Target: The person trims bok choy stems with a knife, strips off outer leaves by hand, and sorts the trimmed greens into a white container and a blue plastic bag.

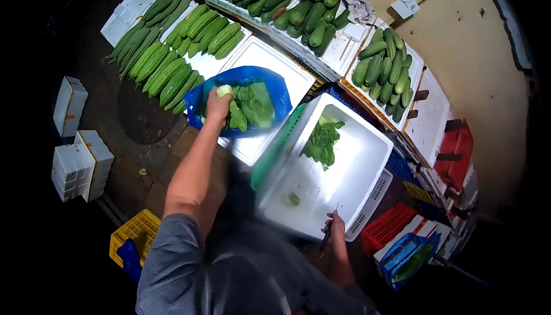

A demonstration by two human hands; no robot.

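- Leafy bunch (236, 117) is inside the open blue bag (279, 92), its pale stem end up, beside loose green leaves (258, 108).
- Left hand (217, 108) is closed around the bunch near that pale end.
- Beneath the bag lies a white foam slab (248, 149).
- Right hand (337, 226) grips a slim dark-handled tool (325, 239) by the near side of a white foam box (359, 168).
- Inside that box lie more greens (322, 144).
- Farther out, ridged green gourds (163, 76) and cucumbers (385, 74) sit in rows and piles.
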